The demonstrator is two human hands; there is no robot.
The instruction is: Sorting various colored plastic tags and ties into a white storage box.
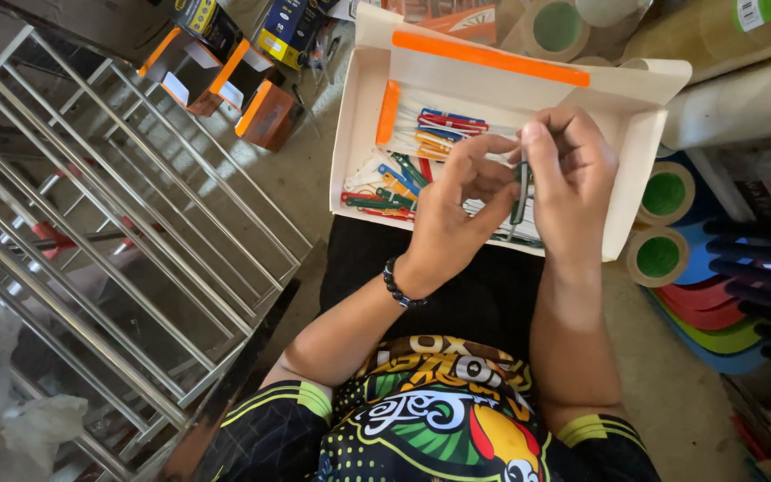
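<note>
Seated, box on my lap. Both forearms reach forward and bend inward, so my hands meet over the near right part of the open white box (363, 107). My left hand (453, 207), with a black bead bracelet (401, 287) at the wrist, is curled, thumb and forefinger pinched on a thin dark green strip (519, 198) that hangs upright between the hands. My right hand (573, 183) is closed too, fingertips gripping the upper end of the same strip. In the box beneath lie loose coloured strips (421, 147), red, blue, orange, green and white; an orange bar runs along its raised lid. Room to move: a metal rack (127, 232) stands close on the left, tape rolls (662, 223) crowd the right edge, and small orange cartons (225, 80) lie beyond on the floor.
</note>
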